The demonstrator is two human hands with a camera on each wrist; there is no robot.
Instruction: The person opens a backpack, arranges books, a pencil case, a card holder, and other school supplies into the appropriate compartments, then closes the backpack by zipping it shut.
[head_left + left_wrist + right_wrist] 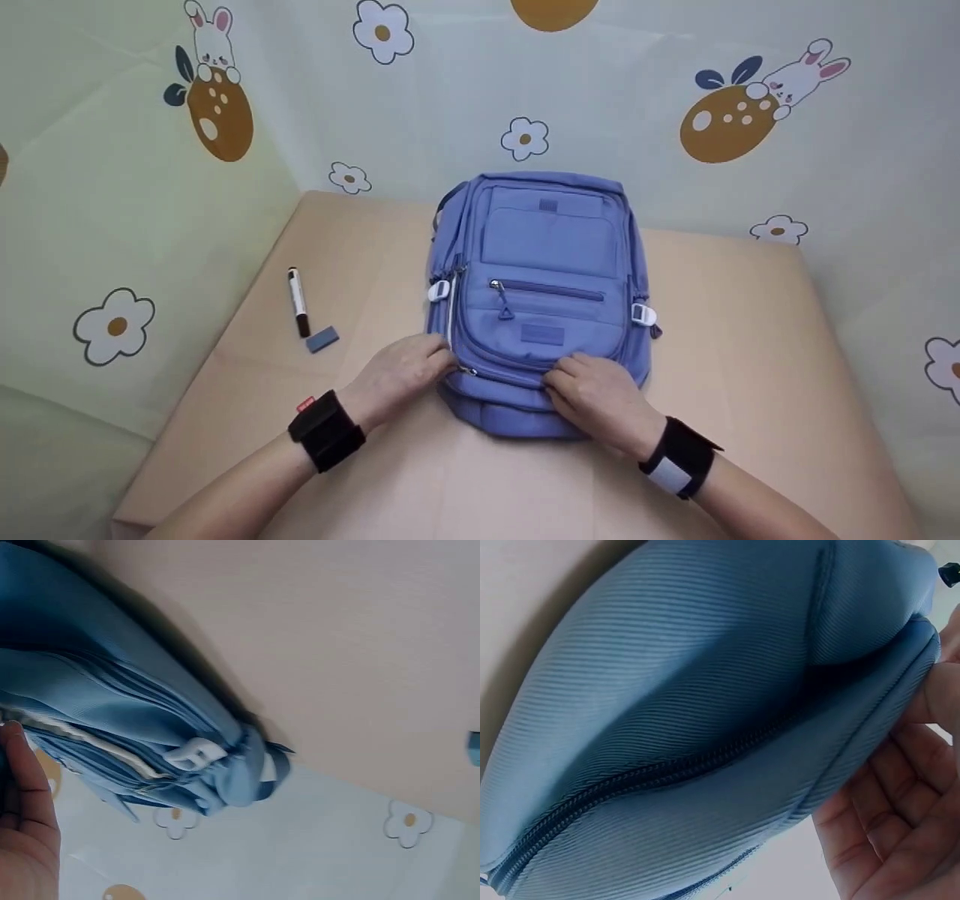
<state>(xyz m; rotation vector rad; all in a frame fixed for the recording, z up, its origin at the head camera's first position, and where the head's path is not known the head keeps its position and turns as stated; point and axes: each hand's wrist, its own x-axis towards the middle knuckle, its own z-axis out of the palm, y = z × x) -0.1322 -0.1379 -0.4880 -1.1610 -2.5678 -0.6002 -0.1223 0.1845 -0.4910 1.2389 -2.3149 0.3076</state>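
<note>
my left hand (401, 375) pinches at the zipper pull on the near left corner of the blue backpack (540, 277), fingers curled on it. my right hand (600, 397) grips the near edge, fingers bent over the fabric to hold it down. i judge the zip runs best if my right keeps the seam taut while my left draws along the track, not upward. the backpack lies flat at the middle of the table (750, 337), front pocket up, long axis running away from me, top toward the wall.

Head cam looks down; wrist cams close (all share backpack (536, 300))
</note>
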